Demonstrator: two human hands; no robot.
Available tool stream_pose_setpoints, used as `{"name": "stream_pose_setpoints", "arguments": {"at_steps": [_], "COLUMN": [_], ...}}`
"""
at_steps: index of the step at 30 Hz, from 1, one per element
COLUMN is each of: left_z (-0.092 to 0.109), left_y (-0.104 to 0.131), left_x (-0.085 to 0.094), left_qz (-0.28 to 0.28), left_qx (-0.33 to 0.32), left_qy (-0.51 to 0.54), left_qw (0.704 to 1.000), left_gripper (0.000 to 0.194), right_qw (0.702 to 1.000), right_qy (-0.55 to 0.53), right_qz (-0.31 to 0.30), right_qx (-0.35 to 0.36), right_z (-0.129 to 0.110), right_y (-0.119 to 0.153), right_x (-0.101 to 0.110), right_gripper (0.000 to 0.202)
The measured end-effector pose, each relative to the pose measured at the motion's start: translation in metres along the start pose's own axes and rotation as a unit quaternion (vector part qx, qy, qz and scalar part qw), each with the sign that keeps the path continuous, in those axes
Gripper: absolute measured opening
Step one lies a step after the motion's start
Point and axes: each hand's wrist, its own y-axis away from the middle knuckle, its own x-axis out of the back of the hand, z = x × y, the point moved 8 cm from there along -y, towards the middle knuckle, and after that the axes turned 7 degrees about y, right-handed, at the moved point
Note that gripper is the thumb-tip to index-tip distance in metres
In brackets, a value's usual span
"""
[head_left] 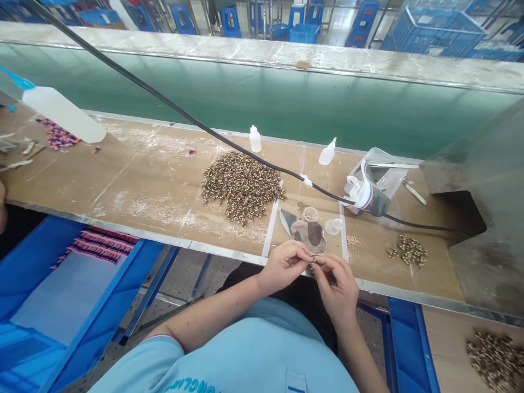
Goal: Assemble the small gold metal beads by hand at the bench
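Note:
At the table's front edge, my left hand [286,264] and my right hand [337,284] meet, both closed in a pinch on one small brownish piece [313,258]. Its exact shape is too small to tell. Just beyond the fingers lies a camouflage cloth [307,233], with a small clear round dish [310,214] at its far edge and another clear dish [333,226] to its right. Left of the cloth a large pile of small dark and gold pieces [241,185] is spread. Tiny beige beads [352,240] sit to the right of my hands.
Two small white bottles [255,140] [327,153] stand near the back edge. A black cable [184,113] crosses the view to a strapped device [370,199] by a clear container. Smaller piece piles [412,251] lie right. A large bottle [63,112] and blue bin [110,305] are left.

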Motion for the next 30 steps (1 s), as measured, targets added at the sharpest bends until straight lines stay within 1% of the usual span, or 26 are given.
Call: {"name": "stream_pose_setpoints", "arguments": {"at_steps": [5, 9, 12, 15, 19, 22, 24, 27, 28, 30], "left_z": [-0.001, -0.011, -0.02, -0.024, -0.023, -0.02, -0.019, -0.018, -0.018, -0.018], "left_y": [-0.001, 0.0, 0.004, 0.006, 0.006, 0.005, 0.004, 0.003, 0.003, 0.003], "left_x": [-0.002, -0.006, -0.009, -0.01, -0.01, -0.011, -0.011, -0.011, -0.011, -0.011], "left_qz": [-0.021, -0.036, -0.043, -0.045, -0.049, -0.052, -0.052, -0.053, -0.053, -0.055], "left_qx": [0.028, 0.097, 0.141, 0.155, 0.166, 0.164, 0.161, 0.161, 0.163, 0.168], "left_qy": [0.025, 0.062, 0.1, 0.104, 0.098, 0.093, 0.087, 0.087, 0.088, 0.09], "left_qw": [0.999, 0.993, 0.984, 0.981, 0.98, 0.981, 0.982, 0.982, 0.981, 0.98], "left_gripper": [0.009, 0.007, 0.015, 0.018, 0.017, 0.014, 0.013, 0.014, 0.014, 0.015], "right_qw": [1.0, 1.0, 1.0, 0.996, 0.976, 0.965, 0.961, 0.96, 0.963, 0.972], "right_qy": [-0.005, -0.003, 0.019, 0.077, 0.177, 0.207, 0.205, 0.199, 0.196, 0.189], "right_qz": [0.001, -0.011, -0.006, 0.036, 0.085, 0.098, 0.115, 0.134, 0.127, 0.092], "right_qx": [0.012, 0.017, 0.009, -0.029, -0.097, -0.129, -0.146, -0.145, -0.135, -0.107], "right_z": [-0.001, -0.004, 0.003, 0.026, 0.068, 0.093, 0.103, 0.101, 0.096, 0.085], "right_y": [0.0, -0.001, -0.003, -0.007, -0.013, -0.015, -0.015, -0.012, -0.013, -0.015], "right_x": [0.0, 0.0, 0.007, 0.029, 0.065, 0.082, 0.088, 0.087, 0.083, 0.071], "right_gripper": [0.006, 0.007, 0.008, 0.012, 0.025, 0.032, 0.034, 0.032, 0.031, 0.028]}}
